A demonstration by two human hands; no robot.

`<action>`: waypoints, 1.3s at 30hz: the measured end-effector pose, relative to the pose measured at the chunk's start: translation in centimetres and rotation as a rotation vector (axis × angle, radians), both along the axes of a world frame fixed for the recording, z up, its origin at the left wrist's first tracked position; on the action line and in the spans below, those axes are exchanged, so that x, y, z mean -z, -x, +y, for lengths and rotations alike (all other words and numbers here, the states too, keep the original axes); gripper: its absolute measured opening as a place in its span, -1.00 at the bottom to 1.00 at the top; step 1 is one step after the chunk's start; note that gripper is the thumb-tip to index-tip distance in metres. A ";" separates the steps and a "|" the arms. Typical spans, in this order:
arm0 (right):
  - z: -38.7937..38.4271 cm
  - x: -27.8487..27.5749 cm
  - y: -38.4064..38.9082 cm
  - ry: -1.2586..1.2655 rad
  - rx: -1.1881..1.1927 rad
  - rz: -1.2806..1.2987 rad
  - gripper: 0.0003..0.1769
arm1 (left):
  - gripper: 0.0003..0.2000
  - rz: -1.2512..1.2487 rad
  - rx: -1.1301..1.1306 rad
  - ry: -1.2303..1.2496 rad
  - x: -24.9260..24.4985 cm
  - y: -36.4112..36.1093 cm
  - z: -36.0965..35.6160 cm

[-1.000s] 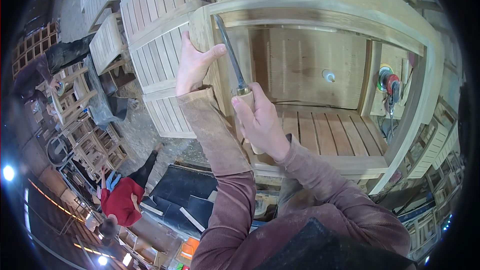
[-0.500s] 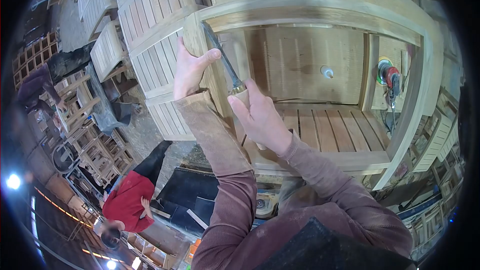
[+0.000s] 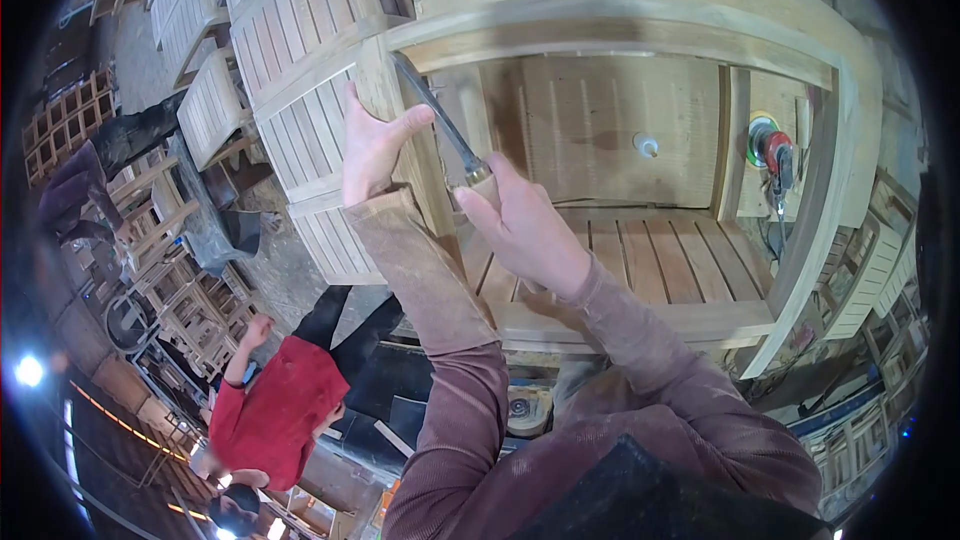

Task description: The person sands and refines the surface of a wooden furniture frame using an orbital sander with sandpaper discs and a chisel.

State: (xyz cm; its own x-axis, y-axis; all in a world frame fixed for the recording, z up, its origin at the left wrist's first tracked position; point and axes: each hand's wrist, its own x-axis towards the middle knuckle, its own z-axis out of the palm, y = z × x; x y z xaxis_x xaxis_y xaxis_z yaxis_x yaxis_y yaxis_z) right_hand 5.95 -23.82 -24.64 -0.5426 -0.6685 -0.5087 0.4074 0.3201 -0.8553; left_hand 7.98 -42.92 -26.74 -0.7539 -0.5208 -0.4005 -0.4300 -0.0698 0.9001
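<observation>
My right hand [image 3: 525,225] is closed around the light wooden handle of a chisel [image 3: 443,118]. The blade slants up and left, its tip at the inner corner where a post meets the top rail of a wooden furniture frame [image 3: 640,35]. My left hand [image 3: 372,145] rests against the post [image 3: 385,75], thumb spread away from the fingers and holding nothing. Part of its fingers is hidden at the far side of the post. Below my right hand runs the slatted lower part [image 3: 660,260] of the frame.
A red power sander [image 3: 778,152] with a cord stands beyond the frame's right opening. Slatted wooden panels [image 3: 290,30] are at the left. A person in a red shirt [image 3: 275,405] is at lower left, another person [image 3: 75,185] farther off. Stacked wooden parts [image 3: 870,280] stand right.
The person in red has moved nearer and raised an arm. My hands and the chisel have barely shifted against the frame; the whole view has drifted slightly.
</observation>
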 end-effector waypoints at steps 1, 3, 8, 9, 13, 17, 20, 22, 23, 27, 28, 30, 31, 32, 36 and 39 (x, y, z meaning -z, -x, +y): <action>-0.1 -0.1 -0.5 -0.008 0.001 -0.005 -0.59 | -0.13 -0.005 0.001 -0.008 0.0 -0.3 0.1; -0.3 -0.1 -1.1 0.023 0.070 0.053 -0.60 | -0.15 0.004 -0.007 -0.020 0.2 -0.2 -0.1; -0.1 -0.1 -1.3 0.022 0.069 0.006 -0.60 | -0.19 0.008 0.055 -0.008 0.1 -0.5 0.0; -0.4 -0.2 -1.2 0.026 0.077 -0.019 -0.61 | -0.20 0.010 0.041 -0.018 0.1 -0.6 0.1; -0.8 0.4 -3.1 0.117 0.191 0.032 -0.61 | -0.21 0.013 -0.010 -0.011 0.3 -0.6 -0.2; -0.4 -0.5 -3.2 0.180 0.444 -0.068 -0.61 | -0.25 0.005 0.021 0.064 1.1 -0.9 -0.6; -0.2 -0.2 -4.1 0.256 0.513 -0.141 -0.62 | -0.28 0.029 -0.022 0.048 0.8 -0.5 -0.2; -0.3 -0.4 -4.8 0.297 0.470 -0.119 -0.63 | -0.33 -0.018 -0.045 0.204 0.1 0.2 0.6; -0.4 -0.6 -5.0 0.301 0.472 -0.140 -0.63 | -0.37 -0.018 -0.112 0.264 0.9 0.3 0.5; -0.4 -0.3 -4.8 0.387 0.555 -0.172 -0.65 | -0.45 -0.048 -0.022 1.118 0.3 1.9 2.2; -0.3 -0.6 -4.6 0.392 0.545 -0.176 -0.65 | -0.47 -0.068 -0.060 1.148 0.5 2.0 2.3; -0.2 -1.4 -4.1 0.524 0.677 -0.437 -0.69 | -0.49 -0.097 -0.111 1.189 0.5 2.2 2.4; -0.4 -1.4 -4.1 0.520 0.699 -0.409 -0.73 | -0.49 -0.076 -0.165 1.174 0.6 2.4 2.7; -0.5 -1.2 -4.1 0.523 0.690 -0.410 -0.73 | -0.48 -0.053 -0.218 1.155 0.6 2.6 3.1; -0.3 -0.8 -4.2 0.521 0.658 -0.373 -0.75 | -0.55 -0.101 -0.263 1.205 0.5 2.9 3.8; -0.4 -0.6 -4.1 0.520 0.672 -0.351 -0.74 | -0.58 0.010 -0.288 1.227 1.1 2.9 3.4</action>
State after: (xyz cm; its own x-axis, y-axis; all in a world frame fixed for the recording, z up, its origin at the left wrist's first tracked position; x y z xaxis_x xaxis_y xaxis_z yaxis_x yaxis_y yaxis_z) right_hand 10.05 -24.19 -24.06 -0.7712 -0.4592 -0.4409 0.6320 -0.4687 -0.6172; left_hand 5.07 -39.55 -27.81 -0.5517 -0.6908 0.4674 -0.5308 0.7231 0.4421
